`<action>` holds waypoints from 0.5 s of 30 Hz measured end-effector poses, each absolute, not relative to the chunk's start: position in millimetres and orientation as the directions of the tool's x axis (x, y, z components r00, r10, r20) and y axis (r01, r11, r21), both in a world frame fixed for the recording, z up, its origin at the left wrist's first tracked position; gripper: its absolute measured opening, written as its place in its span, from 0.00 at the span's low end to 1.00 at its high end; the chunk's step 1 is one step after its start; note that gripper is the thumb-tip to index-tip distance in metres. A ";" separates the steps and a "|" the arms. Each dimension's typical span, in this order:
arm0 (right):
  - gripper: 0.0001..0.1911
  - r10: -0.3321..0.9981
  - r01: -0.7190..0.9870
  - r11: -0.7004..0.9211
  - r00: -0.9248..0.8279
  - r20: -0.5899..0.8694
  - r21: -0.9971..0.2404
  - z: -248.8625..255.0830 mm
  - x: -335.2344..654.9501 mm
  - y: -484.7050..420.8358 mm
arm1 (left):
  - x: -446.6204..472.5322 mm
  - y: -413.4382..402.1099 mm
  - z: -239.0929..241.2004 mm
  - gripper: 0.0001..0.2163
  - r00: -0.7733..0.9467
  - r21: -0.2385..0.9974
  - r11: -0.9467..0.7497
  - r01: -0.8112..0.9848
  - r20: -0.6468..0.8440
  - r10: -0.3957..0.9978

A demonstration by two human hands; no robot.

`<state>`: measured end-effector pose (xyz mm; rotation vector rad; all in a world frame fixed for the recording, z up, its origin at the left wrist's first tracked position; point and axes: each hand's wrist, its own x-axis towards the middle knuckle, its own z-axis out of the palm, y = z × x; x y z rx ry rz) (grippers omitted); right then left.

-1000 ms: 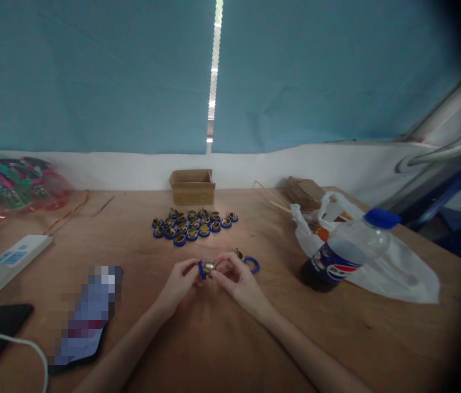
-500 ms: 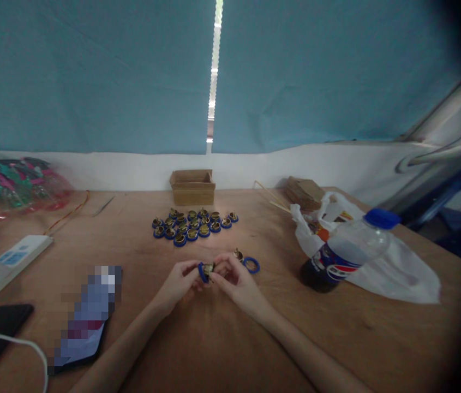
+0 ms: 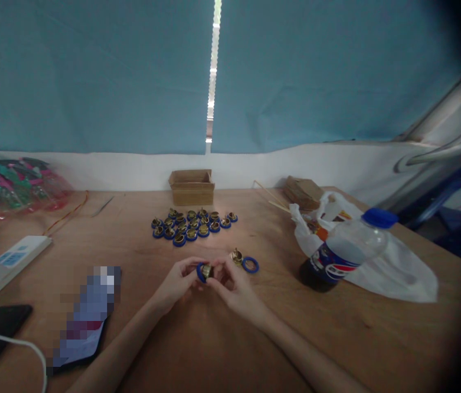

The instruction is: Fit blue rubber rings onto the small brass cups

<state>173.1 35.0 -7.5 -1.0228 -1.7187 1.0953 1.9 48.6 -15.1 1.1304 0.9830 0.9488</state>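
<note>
Bottle [image 3: 339, 265] before bag [image 3: 408, 278], contact unclear

We see our left hand [image 3: 176, 287] and right hand [image 3: 240, 292], both bare, with slim fingers [image 3: 220, 290]. Our left forearm [image 3: 130, 341] and right forearm [image 3: 304, 349] are bare as well, slender and smooth in outline, broadening toward the near edge of the view. Our nails are too small to make out.

Blue-ringed gold-coloured piece [image 3: 206, 271], held by left hand [image 3: 178, 284] and right hand [image 3: 237, 286]; beyond grip, similar pieces [image 3: 191, 233]; rightward, blue ring [image 3: 251, 271].
</note>
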 end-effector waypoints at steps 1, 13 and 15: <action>0.08 0.918 0.224 0.308 -0.325 0.227 -0.925 -8.0 173.5 34.4 | 1.8 48.4 -15.0 0.16 0.294 0.981 0.163 -0.109 -0.125 0.948; 0.08 0.911 0.328 0.372 -0.309 0.273 -0.868 -11.9 177.3 35.2 | 2.9 50.2 -13.2 0.15 0.245 0.984 0.159 -0.085 -0.134 0.960; 0.08 0.916 0.333 0.368 -0.290 0.277 -0.868 -11.7 177.5 35.8 | 2.4 51.1 -14.2 0.15 0.234 0.986 0.155 -0.068 -0.135 0.963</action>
